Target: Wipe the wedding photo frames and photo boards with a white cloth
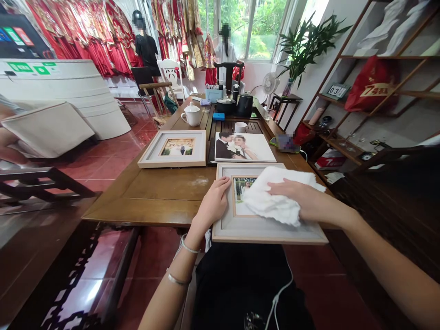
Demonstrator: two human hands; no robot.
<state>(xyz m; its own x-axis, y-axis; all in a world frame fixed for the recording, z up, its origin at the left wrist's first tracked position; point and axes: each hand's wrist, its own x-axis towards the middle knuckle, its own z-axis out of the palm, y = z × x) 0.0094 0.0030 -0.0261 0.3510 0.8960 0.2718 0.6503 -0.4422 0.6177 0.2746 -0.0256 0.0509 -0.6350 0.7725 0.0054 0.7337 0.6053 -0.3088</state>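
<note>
A pale wooden picture frame (261, 233) lies at the near edge of the table, its front overhanging my lap. My left hand (213, 201) is closed on its left side, fingers over the border. In my right hand (302, 199) is a bunched white cloth (270, 195), pressed on the glass. The cloth covers most of the small photo inside; a figure among greenery shows at its left. Beyond lies a second framed photo (175, 149), to the left. Right of that, an unframed couple's photo panel (247, 146) lies flat.
The wooden table (154, 192) carries a lidded white mug (191, 114), a small white cup (240, 127), a blue box (218, 116) and dark pots (245, 104). Shelves (347, 98) stand right. Two people are at the back near red garments (99, 36); another sits at the far left.
</note>
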